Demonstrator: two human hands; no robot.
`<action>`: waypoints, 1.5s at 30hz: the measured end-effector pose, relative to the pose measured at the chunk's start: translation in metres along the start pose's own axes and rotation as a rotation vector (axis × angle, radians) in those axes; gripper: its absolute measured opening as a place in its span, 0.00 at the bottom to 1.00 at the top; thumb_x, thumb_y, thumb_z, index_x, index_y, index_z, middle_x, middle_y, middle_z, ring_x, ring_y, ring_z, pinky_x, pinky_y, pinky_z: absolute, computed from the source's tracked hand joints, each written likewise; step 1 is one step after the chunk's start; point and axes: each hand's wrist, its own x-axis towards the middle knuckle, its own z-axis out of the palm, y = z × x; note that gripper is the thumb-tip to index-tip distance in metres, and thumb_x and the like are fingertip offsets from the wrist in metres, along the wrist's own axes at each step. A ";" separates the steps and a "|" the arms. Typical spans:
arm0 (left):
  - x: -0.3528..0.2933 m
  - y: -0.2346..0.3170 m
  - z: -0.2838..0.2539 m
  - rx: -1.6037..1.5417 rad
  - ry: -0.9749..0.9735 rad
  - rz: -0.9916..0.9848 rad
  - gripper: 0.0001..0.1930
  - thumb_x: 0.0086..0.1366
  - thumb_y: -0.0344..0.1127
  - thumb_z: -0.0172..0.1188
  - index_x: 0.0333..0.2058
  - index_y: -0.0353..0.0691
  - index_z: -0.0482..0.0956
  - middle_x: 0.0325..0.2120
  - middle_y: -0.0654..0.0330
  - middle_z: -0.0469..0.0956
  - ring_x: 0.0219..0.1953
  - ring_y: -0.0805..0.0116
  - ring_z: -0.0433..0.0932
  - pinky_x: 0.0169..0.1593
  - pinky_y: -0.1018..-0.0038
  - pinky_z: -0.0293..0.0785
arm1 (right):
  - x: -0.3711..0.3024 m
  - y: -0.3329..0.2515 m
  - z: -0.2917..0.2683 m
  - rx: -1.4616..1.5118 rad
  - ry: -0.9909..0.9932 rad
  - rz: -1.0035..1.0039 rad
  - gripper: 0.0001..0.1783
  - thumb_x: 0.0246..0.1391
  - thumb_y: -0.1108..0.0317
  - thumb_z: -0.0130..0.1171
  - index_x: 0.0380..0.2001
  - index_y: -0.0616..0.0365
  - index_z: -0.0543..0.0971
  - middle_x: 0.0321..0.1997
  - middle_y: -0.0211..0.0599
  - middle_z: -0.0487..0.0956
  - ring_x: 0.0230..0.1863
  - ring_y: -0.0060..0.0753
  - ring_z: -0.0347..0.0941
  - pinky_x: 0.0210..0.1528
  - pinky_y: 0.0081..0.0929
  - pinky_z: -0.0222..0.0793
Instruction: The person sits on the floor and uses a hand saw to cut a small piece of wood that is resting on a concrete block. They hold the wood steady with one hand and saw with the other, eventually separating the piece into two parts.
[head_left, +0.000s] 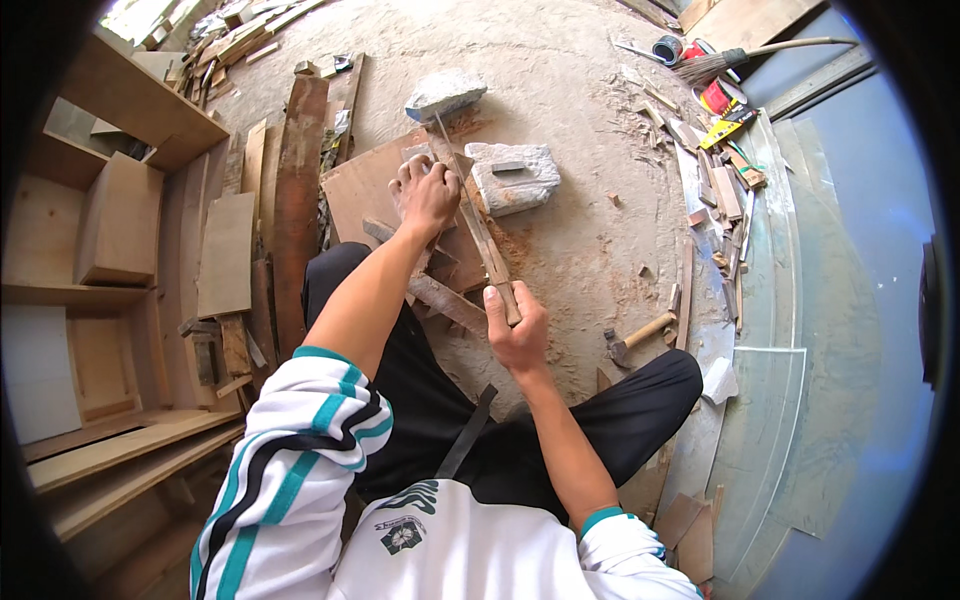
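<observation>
My right hand (520,330) is closed round the wooden handle end of a long, narrow handsaw (483,240). The saw points away from me, and its thin tip reaches toward a white stone block (445,95). Close beside the blade's far half, my left hand (428,195) is curled, fingers bent down over a piece its own knuckles mostly hide. Under it lies a brown board (358,190) on the floor, with wood offcuts (445,303) on the near side. A second white block (520,180) stands just right of the saw, bearing a small dark bar (508,167).
A hammer (640,336) lies by my right knee. Glass sheets (840,340) cover the right side, with wood scraps (725,190) along them. A broom (712,66) and cans (720,97) are at far right. Wooden cabinet frames (120,220) and planks (300,170) stand left.
</observation>
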 end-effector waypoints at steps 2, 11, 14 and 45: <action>0.007 0.004 0.000 0.047 -0.029 -0.038 0.21 0.71 0.51 0.44 0.45 0.48 0.84 0.57 0.59 0.70 0.66 0.57 0.60 0.66 0.52 0.51 | 0.000 -0.004 0.002 0.000 -0.014 0.020 0.17 0.62 0.59 0.59 0.26 0.62 0.75 0.15 0.41 0.74 0.17 0.37 0.74 0.23 0.34 0.67; 0.014 -0.010 0.022 -0.119 0.060 0.047 0.23 0.73 0.50 0.41 0.46 0.43 0.83 0.61 0.53 0.65 0.67 0.51 0.57 0.70 0.49 0.45 | -0.009 -0.010 -0.006 -0.086 -0.061 0.047 0.21 0.62 0.54 0.60 0.26 0.61 0.73 0.15 0.46 0.74 0.17 0.48 0.75 0.22 0.37 0.68; 0.018 -0.009 0.018 -0.056 0.014 -0.023 0.23 0.72 0.50 0.41 0.46 0.44 0.82 0.61 0.56 0.64 0.66 0.50 0.59 0.67 0.52 0.52 | -0.012 -0.015 -0.007 -0.075 -0.083 0.019 0.22 0.62 0.52 0.60 0.25 0.60 0.72 0.15 0.47 0.74 0.17 0.51 0.75 0.21 0.39 0.68; 0.022 0.004 0.013 -0.139 -0.101 -0.148 0.30 0.72 0.56 0.35 0.49 0.46 0.84 0.74 0.49 0.45 0.76 0.49 0.39 0.72 0.46 0.42 | -0.029 -0.023 -0.029 0.005 -0.074 0.055 0.14 0.59 0.65 0.55 0.24 0.62 0.68 0.12 0.47 0.68 0.14 0.49 0.71 0.19 0.39 0.63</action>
